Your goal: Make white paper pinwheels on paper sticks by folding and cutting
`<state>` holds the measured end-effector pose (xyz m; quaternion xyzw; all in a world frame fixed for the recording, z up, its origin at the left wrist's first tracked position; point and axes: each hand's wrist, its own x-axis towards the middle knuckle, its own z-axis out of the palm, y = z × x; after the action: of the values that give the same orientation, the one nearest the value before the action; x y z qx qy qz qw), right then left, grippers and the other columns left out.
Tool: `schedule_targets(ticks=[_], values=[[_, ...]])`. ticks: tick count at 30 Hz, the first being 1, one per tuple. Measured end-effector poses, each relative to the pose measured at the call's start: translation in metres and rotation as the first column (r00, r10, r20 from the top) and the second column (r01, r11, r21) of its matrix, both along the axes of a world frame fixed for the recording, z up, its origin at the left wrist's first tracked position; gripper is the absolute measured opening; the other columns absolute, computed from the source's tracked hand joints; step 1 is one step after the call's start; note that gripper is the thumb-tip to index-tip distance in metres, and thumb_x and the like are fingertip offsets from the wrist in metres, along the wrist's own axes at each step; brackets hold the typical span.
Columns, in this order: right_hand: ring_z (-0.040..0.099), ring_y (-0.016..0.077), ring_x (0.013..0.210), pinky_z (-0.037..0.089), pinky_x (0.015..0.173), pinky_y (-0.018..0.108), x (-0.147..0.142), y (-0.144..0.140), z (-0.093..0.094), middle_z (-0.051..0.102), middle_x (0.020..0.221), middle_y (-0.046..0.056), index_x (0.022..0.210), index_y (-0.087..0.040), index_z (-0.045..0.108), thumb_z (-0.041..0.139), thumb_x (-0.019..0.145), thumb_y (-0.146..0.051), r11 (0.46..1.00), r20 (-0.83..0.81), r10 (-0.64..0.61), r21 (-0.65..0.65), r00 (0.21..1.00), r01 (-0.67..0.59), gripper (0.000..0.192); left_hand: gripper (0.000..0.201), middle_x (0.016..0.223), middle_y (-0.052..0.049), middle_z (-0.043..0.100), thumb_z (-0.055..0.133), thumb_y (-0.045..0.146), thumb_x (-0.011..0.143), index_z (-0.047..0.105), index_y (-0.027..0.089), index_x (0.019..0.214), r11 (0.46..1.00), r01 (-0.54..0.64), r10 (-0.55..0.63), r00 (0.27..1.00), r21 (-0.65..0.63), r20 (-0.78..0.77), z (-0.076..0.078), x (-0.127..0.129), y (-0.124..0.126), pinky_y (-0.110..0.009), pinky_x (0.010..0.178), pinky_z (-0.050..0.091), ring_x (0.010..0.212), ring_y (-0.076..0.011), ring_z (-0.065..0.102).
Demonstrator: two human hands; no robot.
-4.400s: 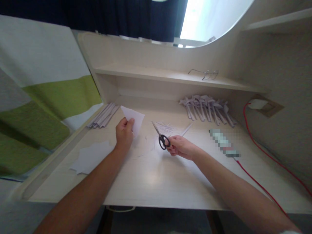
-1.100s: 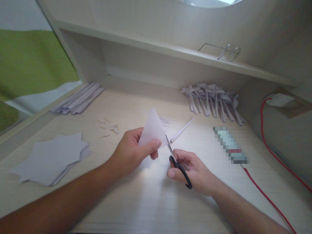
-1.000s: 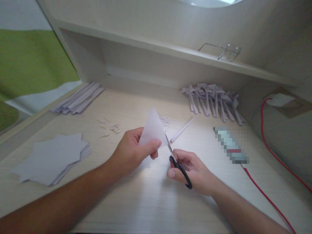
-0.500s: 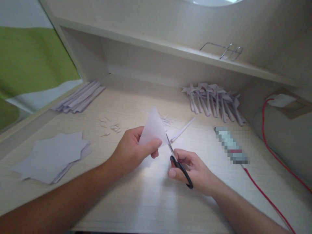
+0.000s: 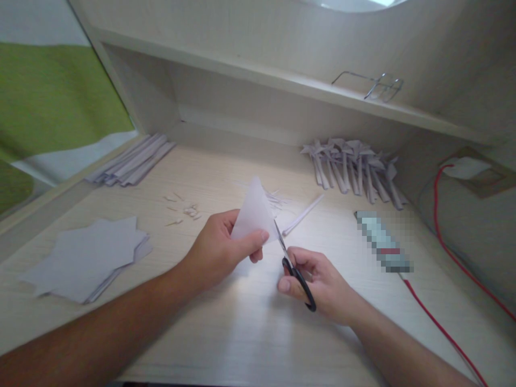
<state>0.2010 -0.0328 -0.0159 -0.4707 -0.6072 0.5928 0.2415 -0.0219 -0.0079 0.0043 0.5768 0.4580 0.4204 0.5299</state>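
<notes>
My left hand [image 5: 226,242] pinches a white paper triangle [image 5: 253,212] by its lower edge, the thumb lying across the front. The triangle's tip points up and away from me. In my right hand [image 5: 314,282] is a pair of scissors [image 5: 297,277] with black handles, my fingers in the loops. Its blades meet the paper's right edge near the lower corner and look nearly closed. Behind the paper lie several thin white slivers [image 5: 278,200], partly hidden. A rolled paper stick [image 5: 303,215] rests just beyond the scissors.
Stacked paper sheets [image 5: 88,258] lie at left, with rolled paper sticks [image 5: 133,161] behind them. Small toothpick pieces [image 5: 189,209] are scattered mid-table. Paper pinwheels on sticks [image 5: 352,164] line the back right. A blurred phone [image 5: 381,239] has a red cable [image 5: 443,330]. Glasses [image 5: 381,86] sit on the shelf.
The scissor handles have come slightly closer together. The paper and both hands stay in almost the same place.
</notes>
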Motion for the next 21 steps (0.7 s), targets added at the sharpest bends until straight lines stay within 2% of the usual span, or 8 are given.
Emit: schedule_targets(ticks=[7, 14, 21], values=[[0.036, 0.0115, 0.063, 0.028, 0.056, 0.027, 0.0003, -0.0001, -0.0016, 0.042, 0.065, -0.005, 0.068, -0.020, 0.050, 0.084, 0.075, -0.056, 1.000, -0.007, -0.016, -0.002, 1.000, 0.016, 0.050, 0.023, 0.059, 0.002, 0.068, 0.072, 0.032, 0.084, 0.064, 0.017, 0.068, 1.000, 0.004, -0.004, 1.000, -0.012, -0.005, 0.0004, -0.0015, -0.0005, -0.025, 0.059, 0.045, 0.056, -0.0125, 0.060], [0.035, 0.0105, 0.059, 0.026, 0.054, 0.027, -0.0003, 0.0002, -0.0030, 0.040, 0.062, -0.006, 0.067, -0.020, 0.050, 0.087, 0.072, -0.055, 0.998, -0.013, -0.041, -0.042, 0.999, 0.040, 0.051, 0.033, 0.058, 0.001, 0.065, 0.065, 0.040, 0.092, 0.063, 0.017, 0.068, 0.999, 0.048, -0.045, 0.994, -0.026, 0.104, -0.0021, -0.0002, 0.0005, -0.026, 0.060, 0.044, 0.056, -0.0133, 0.058], [0.037, 0.0113, 0.062, 0.028, 0.056, 0.027, -0.0015, -0.0005, -0.0011, 0.043, 0.064, -0.005, 0.067, -0.019, 0.052, 0.087, 0.073, -0.055, 0.999, -0.004, -0.037, -0.035, 0.999, 0.037, 0.050, 0.033, 0.059, 0.002, 0.064, 0.066, 0.039, 0.092, 0.063, 0.016, 0.068, 0.998, 0.064, -0.063, 0.994, -0.016, 0.086, -0.0036, 0.0004, 0.0008, -0.025, 0.060, 0.044, 0.057, -0.0121, 0.057]])
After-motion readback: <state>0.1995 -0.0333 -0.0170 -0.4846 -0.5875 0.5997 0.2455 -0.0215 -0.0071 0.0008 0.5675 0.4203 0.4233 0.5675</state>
